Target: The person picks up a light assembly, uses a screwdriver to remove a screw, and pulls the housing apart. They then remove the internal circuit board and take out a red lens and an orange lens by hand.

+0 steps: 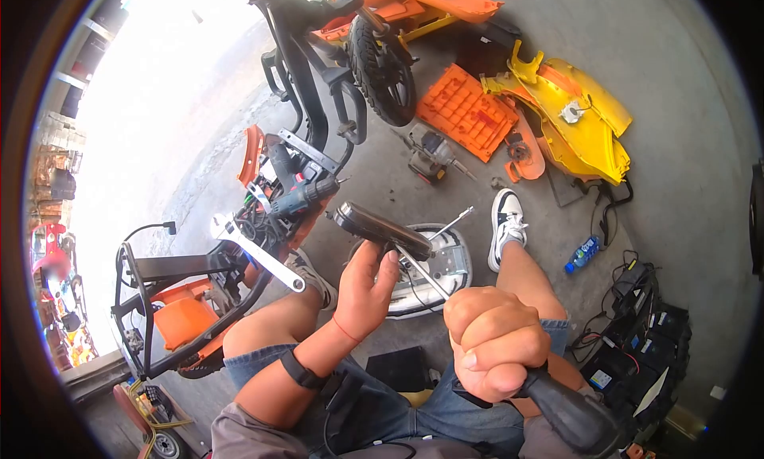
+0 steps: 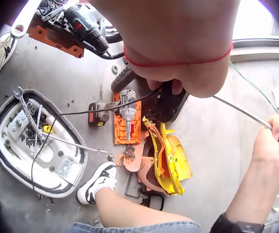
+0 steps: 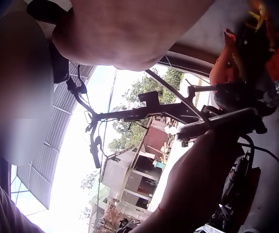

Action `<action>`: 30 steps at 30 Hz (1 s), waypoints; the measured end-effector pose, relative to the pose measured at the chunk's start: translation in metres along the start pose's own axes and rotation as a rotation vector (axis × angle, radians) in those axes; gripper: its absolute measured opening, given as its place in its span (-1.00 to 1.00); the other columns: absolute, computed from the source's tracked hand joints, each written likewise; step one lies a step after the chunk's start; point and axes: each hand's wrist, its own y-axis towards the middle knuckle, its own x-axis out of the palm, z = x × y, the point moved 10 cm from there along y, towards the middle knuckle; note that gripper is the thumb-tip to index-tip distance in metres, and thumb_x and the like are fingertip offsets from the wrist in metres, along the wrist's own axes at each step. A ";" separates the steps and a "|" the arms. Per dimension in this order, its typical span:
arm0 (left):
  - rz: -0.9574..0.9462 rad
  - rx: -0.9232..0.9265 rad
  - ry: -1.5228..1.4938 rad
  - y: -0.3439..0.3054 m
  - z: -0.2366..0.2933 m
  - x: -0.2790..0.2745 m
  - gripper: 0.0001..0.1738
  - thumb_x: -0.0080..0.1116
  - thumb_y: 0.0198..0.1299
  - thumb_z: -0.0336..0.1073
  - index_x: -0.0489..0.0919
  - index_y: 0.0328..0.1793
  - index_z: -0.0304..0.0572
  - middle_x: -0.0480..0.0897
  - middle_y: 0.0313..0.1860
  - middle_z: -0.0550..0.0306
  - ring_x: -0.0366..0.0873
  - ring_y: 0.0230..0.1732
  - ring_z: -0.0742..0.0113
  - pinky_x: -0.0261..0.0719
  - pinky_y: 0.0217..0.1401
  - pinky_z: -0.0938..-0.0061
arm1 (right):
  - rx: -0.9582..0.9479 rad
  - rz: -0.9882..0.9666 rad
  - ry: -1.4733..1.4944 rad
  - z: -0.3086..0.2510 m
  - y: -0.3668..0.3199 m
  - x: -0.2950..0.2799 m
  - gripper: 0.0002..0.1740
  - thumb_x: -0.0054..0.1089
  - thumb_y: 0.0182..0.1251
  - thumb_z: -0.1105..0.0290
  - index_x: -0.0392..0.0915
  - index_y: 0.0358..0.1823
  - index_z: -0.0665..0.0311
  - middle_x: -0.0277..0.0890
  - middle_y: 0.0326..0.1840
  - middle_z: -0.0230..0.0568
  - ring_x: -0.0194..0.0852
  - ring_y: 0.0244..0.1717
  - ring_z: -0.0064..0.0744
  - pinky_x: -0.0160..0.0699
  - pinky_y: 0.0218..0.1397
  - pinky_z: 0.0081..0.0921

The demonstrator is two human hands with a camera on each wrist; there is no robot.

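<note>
My left hand (image 1: 368,293) holds a dark, shiny oblong part (image 1: 382,228), with a thin cable (image 2: 105,108) hanging from it. In the left wrist view the wrist hides most of that grip. My right hand (image 1: 497,341) is curled in a fist around a tool with a long metal shaft (image 1: 422,272). A thick black end (image 1: 569,411) of the tool sticks out behind the fist. The shaft's far end meets the oblong part beside my left thumb. In the right wrist view, the shaft (image 3: 178,97) runs down to the same part.
Below the hands lies a white tray-like cover (image 2: 76,180) with wrenches and screws. A stripped scooter frame (image 1: 310,101) stands at left, bearing a drill (image 1: 302,196) and a wrench (image 1: 263,256). Orange panels (image 1: 469,113), yellow panels (image 1: 589,125) and black batteries (image 1: 652,352) lie right.
</note>
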 end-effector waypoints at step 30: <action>-0.192 0.113 0.034 -0.007 0.015 -0.004 -0.72 0.07 0.37 -0.38 0.55 0.12 -0.37 0.60 -0.20 -0.02 0.56 -0.18 0.21 0.53 -0.03 0.38 | 0.430 0.541 0.341 0.064 0.019 -0.086 -0.57 -0.13 0.60 0.11 0.25 -0.51 0.09 -0.07 -0.79 -0.49 -0.30 -0.81 -0.64 -0.28 -0.72 -0.56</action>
